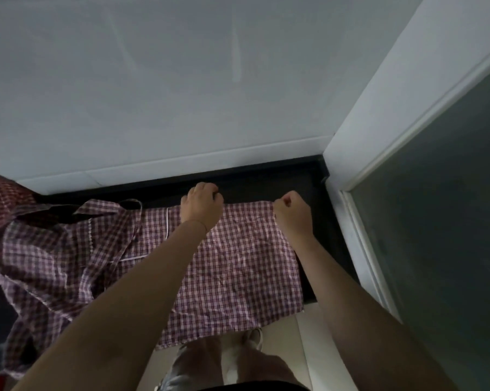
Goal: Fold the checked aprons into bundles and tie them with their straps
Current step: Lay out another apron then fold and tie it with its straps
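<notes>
A purple and white checked apron (pixel 238 266) lies spread across a dark counter (pixel 266 179), its near edge hanging over the front. My left hand (pixel 201 206) grips the apron's far edge near the middle, fingers curled over it. At the far right corner my right hand (pixel 290 214) pinches the cloth in a closed fist. The apron's left part (pixel 68 249) is crumpled, with white trim and a thin strap (pixel 130 203) lying on it.
A second, redder checked cloth (pixel 1 198) lies at the far left. A white tiled wall (pixel 181 80) rises behind the counter. A white door frame (pixel 379 136) and dark door stand at the right. Pale floor tiles (pixel 308 348) show below.
</notes>
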